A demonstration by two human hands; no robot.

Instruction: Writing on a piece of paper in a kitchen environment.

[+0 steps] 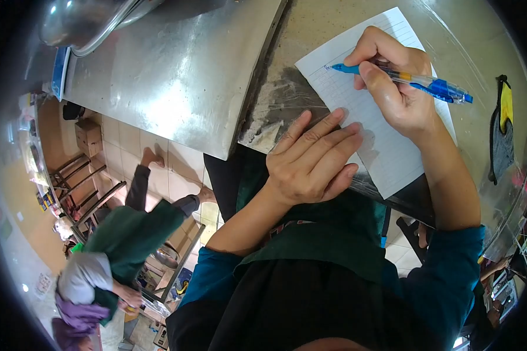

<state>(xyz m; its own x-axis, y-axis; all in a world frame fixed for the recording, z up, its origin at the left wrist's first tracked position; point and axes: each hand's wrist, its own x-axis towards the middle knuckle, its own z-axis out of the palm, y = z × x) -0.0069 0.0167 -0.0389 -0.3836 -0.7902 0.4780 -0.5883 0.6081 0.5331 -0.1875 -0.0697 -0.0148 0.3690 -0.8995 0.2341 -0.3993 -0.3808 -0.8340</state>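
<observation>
My right hand [395, 83] grips a clear and blue ballpoint pen [421, 83], its tip touching a sheet of lined white paper [377, 153] near the left edge. Small blue handwriting shows at the tip, and faint marks lie below it. The sheet lies slanted on the table [456, 39]. My left hand [314, 158] rests palm down at the table's near edge, its fingertips against the sheet's lower left edge, holding nothing.
A steel tabletop [158, 87] adjoins on the left, with metal bowls [88, 22] at its far end. A grey and yellow cloth item [503, 127] lies at the right. A person in a green apron [127, 237] stands at lower left, near metal racks. Another person is partly visible at lower right.
</observation>
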